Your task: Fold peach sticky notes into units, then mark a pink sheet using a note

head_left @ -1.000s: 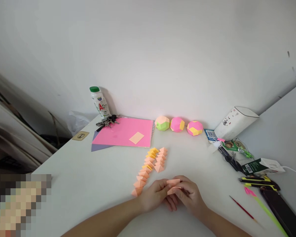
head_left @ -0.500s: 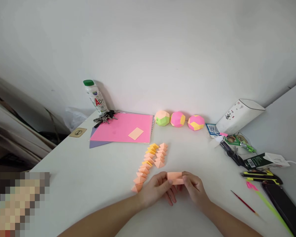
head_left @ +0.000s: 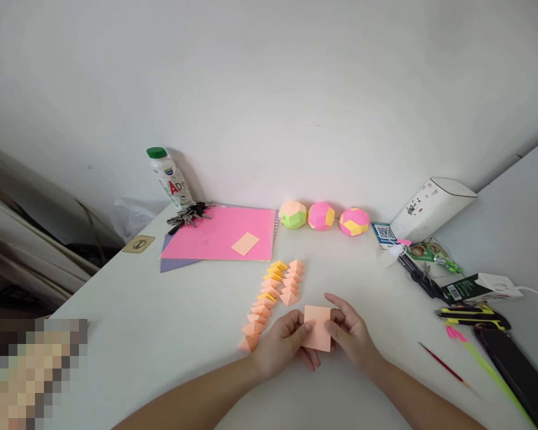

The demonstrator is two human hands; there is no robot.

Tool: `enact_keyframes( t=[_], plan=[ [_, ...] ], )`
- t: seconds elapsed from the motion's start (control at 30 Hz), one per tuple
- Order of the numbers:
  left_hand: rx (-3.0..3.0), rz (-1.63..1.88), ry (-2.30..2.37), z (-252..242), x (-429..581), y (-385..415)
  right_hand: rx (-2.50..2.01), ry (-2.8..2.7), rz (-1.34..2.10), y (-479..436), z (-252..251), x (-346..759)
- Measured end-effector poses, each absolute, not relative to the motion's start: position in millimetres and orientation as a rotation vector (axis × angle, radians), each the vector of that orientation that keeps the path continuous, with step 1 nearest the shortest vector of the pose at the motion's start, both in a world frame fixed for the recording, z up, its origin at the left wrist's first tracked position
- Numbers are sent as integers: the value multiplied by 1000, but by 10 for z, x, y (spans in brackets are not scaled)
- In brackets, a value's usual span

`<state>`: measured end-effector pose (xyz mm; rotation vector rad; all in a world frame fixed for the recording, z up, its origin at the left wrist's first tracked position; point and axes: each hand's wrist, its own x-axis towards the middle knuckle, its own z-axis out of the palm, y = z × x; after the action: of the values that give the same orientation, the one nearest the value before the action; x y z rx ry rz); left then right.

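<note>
The left hand [head_left: 281, 345] and right hand [head_left: 352, 339] clamp opposite edges of a peach paper rectangle [head_left: 318, 331] between thumbs and fingers, near folded peach and orange paper pieces [head_left: 262, 307], seemingly at a folding step where creasing calls for aligned edges.

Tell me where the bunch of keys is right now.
On the left side of the head view: the bunch of keys lies at the pink sheet's far-left corner, by the green-capped bottle's base.
</note>
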<state>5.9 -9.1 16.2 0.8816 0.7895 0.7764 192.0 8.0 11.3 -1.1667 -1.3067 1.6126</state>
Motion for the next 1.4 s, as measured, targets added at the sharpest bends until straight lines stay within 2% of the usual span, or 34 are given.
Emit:
enact_keyframes(
  t=[0.17, 0.3, 0.67, 0.83, 1.13, 1.4],
  plan=[
    [888, 797, 854, 212, 71, -122, -1159, -1385, 1566, 119, 111, 1930],
    [825, 880, 905, 259, 52, -126, -970, -1355, 1404, 120, 108, 1915],
    [831, 821, 846, 243, 63, -86, -708, -1794, 1110, 42, 138, 1857],
    [823, 828, 807, 215, 60, -80, -809, -1703, 1169, 46, 191, 1916],
    [892, 777, 849, 226, 66, -101, -1092, -1366, 1659, 74, 117, 1934],
    [849, 833, 928, 130, 93, -130, -1057, -1405, 1458, 124, 92, 1906]
  ],
)
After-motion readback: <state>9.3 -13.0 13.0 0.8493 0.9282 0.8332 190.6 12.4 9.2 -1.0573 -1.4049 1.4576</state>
